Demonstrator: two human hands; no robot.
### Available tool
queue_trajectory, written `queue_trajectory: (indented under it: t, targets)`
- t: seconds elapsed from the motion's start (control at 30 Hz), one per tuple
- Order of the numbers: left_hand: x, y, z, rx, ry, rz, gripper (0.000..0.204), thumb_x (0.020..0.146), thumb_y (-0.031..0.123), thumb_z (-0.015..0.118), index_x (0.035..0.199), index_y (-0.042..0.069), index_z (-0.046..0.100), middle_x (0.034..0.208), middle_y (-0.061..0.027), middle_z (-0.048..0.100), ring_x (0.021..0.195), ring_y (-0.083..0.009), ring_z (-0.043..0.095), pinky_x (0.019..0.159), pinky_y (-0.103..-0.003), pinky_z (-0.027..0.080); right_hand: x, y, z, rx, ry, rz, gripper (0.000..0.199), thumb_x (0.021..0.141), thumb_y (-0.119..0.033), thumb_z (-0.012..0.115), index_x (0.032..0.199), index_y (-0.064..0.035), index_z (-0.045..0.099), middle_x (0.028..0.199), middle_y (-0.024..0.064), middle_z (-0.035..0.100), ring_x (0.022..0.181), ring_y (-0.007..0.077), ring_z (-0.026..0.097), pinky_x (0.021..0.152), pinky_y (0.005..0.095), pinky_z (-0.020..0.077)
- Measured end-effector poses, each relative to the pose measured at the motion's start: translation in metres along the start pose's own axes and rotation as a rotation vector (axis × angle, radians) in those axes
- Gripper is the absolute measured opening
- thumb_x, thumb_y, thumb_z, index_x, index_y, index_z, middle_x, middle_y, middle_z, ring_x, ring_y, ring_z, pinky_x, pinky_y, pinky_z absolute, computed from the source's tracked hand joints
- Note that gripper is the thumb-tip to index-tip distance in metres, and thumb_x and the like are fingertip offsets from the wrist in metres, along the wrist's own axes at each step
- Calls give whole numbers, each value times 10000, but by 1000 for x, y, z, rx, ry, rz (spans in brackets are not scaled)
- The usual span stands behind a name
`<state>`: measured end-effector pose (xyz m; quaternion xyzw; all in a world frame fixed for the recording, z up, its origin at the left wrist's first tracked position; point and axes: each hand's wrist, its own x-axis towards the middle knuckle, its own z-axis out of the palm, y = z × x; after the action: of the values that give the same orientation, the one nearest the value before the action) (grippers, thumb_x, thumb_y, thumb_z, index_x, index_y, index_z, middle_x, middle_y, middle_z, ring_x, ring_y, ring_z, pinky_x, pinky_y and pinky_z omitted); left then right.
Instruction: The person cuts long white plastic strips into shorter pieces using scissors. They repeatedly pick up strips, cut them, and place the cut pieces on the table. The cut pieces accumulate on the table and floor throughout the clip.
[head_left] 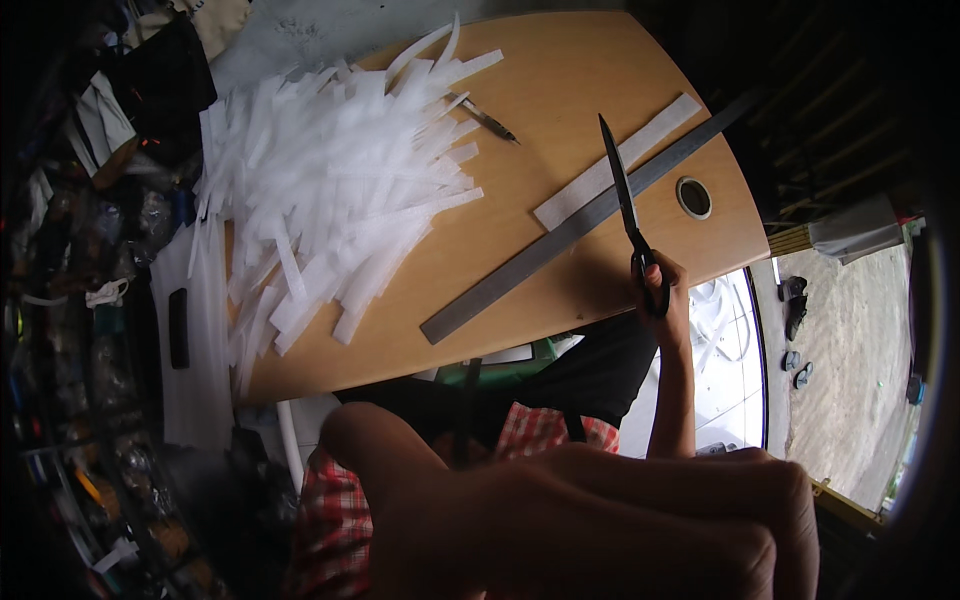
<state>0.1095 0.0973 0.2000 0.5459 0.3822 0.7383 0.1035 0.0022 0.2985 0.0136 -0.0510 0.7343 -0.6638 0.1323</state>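
Observation:
My right hand [665, 295] holds a large pair of black scissors [622, 185] upright by the handles at the table's near right edge, the blades together. Behind the blades lies a long dark metal ruler [520, 275], slanting across the wooden table [400, 340]. Along the ruler's far side rests a white strip [650, 135]. My left hand [640, 520] is very close to the camera at the bottom, its fingers bent over. Its fingertips are out of sight, so what they hold or touch is hidden.
A big heap of white strips [320, 180] covers the table's left side, with a slim pen-like tool [487, 118] beside it. A white sheet with a dark oblong [179, 328] hangs at the left edge. A round grommet hole [694, 198] is at right. Shoes [795, 305] stand on the floor beyond.

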Motion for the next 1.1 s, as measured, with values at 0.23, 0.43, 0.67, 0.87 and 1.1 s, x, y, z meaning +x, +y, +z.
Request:
queue_trajectory:
  t: [0.23, 0.43, 0.67, 0.87, 1.1]
  targets:
    - [-3, 31, -42, 485, 55, -13, 441, 1001, 286, 459, 1233, -68, 583, 1192, -216, 633, 1130, -314, 589, 1002, -438, 443, 2, 6, -13, 48, -17, 43, 614, 808, -640, 711, 803, -44, 565, 551, -30, 440, 407, 70, 437, 371, 236, 321]
    - [7, 92, -57, 1177, 22, 45, 423, 995, 253, 459, 1232, -75, 580, 1203, -217, 628, 1145, -308, 583, 1001, -426, 444, -2, 3, -3, 92, -48, 60, 618, 801, -631, 725, 792, -32, 573, 548, -21, 450, 398, 72, 439, 360, 234, 308]
    - [15, 106, -64, 1406, -51, 79, 403, 988, 215, 459, 1231, -84, 577, 1215, -218, 623, 1162, -302, 575, 1001, -413, 446, 4, -3, 0, 24, -55, 5, 733, 772, -773, 619, 779, -44, 546, 544, -34, 425, 381, 47, 391, 361, 214, 268]
    - [12, 109, -67, 1448, -50, 90, 387, 982, 183, 459, 1231, -91, 574, 1226, -219, 618, 1177, -297, 569, 1000, -402, 447, 7, 2, -6, 87, -55, 6, 623, 805, -641, 711, 775, -38, 558, 524, -23, 442, 382, 70, 425, 355, 230, 303]
    - [6, 116, -71, 1439, 76, 184, 369, 976, 145, 459, 1230, -99, 571, 1238, -221, 613, 1195, -291, 561, 1000, -388, 449, 5, 1, -4, 74, -82, -8, 647, 806, -671, 685, 771, -39, 548, 539, -27, 440, 384, 69, 427, 356, 227, 314]
